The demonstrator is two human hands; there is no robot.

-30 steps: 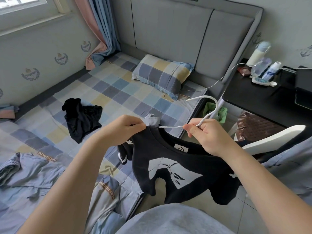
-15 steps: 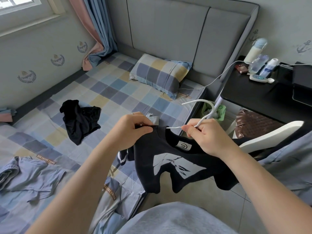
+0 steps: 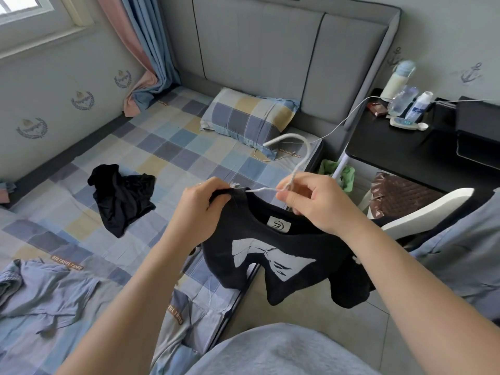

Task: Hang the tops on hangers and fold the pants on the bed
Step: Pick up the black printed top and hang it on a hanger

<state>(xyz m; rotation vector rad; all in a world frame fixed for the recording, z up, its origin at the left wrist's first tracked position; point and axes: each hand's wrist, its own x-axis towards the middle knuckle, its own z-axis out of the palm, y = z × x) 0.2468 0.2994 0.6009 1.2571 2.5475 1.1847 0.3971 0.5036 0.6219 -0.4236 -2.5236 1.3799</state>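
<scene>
black top (image 3: pixel 270 255) with a white graphic, white hanger (image 3: pixel 290 147), bed sheet (image 3: pixel 173 147) and pillow (image 3: pixel 249 117) checked in blue, grey and yellow, plus pink-and-blue curtains (image 3: pixel 143 50).

There is a single view, from a wide-angle camera on the person's head. It sits above the side edge of the bed (image 3: pixel 151 158) and looks forward and down toward the headboard (image 3: pixel 270 50). The left hand (image 3: pixel 200 209) and right hand (image 3: pixel 319 204) are close under the lens near the middle, with the forearms running in from the lower corners. The bed fills the left half, the floor (image 3: pixel 311 312) and table (image 3: pixel 392 150) the right. The window (image 3: pixel 24 12) wall lies far left, and straight edges bow toward the borders.
</scene>
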